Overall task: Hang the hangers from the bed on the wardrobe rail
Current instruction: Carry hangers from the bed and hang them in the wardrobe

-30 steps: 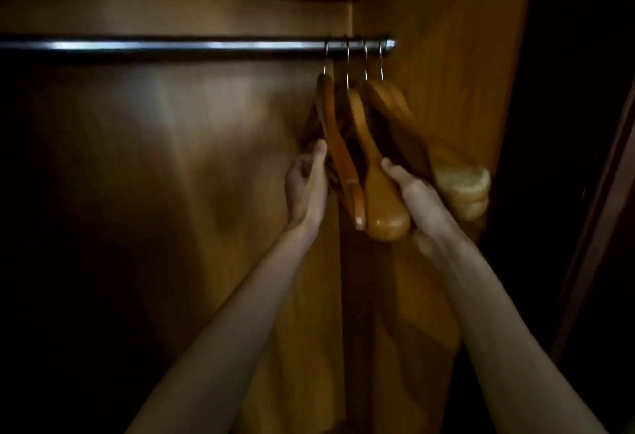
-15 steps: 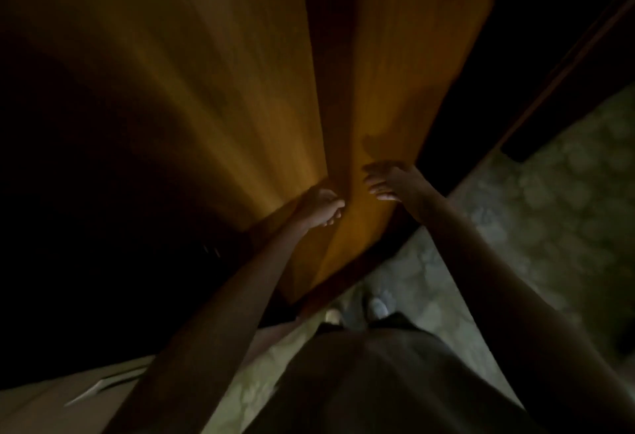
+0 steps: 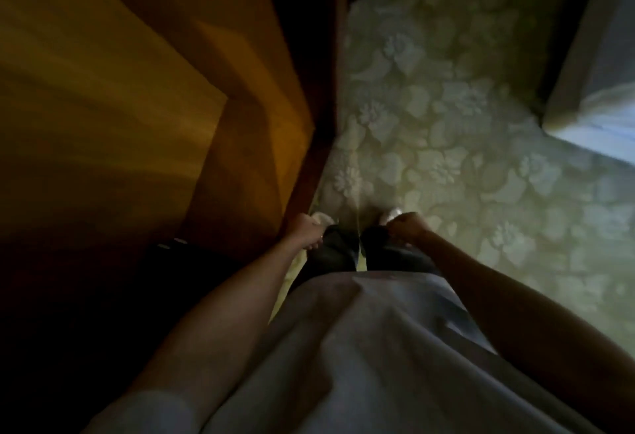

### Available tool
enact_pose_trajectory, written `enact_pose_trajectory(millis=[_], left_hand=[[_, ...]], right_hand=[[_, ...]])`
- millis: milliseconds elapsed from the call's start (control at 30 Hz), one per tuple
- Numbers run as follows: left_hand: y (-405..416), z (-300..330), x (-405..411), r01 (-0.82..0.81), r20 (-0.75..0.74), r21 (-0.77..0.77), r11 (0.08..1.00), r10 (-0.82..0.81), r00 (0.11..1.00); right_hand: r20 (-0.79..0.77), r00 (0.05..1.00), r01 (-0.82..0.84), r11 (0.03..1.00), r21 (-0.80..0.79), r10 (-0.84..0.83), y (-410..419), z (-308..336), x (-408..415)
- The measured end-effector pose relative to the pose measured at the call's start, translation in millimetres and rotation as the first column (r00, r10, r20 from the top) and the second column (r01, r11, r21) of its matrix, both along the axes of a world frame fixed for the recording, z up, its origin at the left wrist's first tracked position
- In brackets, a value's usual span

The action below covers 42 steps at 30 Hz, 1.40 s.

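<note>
Both hands low, empty: left hand [image 3: 307,230] and right hand [image 3: 410,227] fingers loosely curled, presumably free for fetching hangers from bed [image 3: 594,104].

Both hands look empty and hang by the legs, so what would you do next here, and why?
Probably turn right toward the bed to fetch another hanger. The left hand and right hand hang loosely curled beside the legs and hold nothing, the wardrobe stands at the left, and no hanger shows in this view, so nothing can be hung yet.
</note>
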<state>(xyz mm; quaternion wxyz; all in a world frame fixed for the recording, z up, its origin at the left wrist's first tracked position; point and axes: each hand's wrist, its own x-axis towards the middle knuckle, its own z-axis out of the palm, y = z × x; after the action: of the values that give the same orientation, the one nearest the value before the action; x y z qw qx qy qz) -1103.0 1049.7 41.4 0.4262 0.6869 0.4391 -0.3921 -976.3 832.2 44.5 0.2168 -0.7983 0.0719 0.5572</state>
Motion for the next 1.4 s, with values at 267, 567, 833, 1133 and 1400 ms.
enact_pose_trajectory(millis=[267,567,833,1133,1400], left_hand=[[-121.3,-0.5,70.1,0.459,0.045,-0.034,0.888,-0.458,0.888],[-252.7,-12.5,146.8,0.719,0.057,0.157,0.677,-0.733,0.677],[-311.3,-19.3,195.6,0.834,-0.126,0.111,0.541,-0.825,0.551],[-470.5,-25.9,344.6,0.844,-0.102,0.102,0.526,-0.839,0.535],[-741.5,3.7,493.6,0.904,0.141,0.013,0.428,-0.896,0.422]], right_hand=[[-0.006,0.84,0.54,0.836,-0.097,-0.543,-173.5,-17.7,-81.9],[0.023,0.439,0.888,0.43,-0.165,-0.898,-311.0,-21.9,-179.6],[0.123,0.281,0.954,0.29,0.069,-0.952,-389.8,-25.9,-40.5],[0.172,0.294,0.949,0.308,0.063,-0.94,-554.7,-23.9,107.9],[0.171,0.128,0.984,0.104,-0.146,-0.977,-700.9,-5.2,103.8]])
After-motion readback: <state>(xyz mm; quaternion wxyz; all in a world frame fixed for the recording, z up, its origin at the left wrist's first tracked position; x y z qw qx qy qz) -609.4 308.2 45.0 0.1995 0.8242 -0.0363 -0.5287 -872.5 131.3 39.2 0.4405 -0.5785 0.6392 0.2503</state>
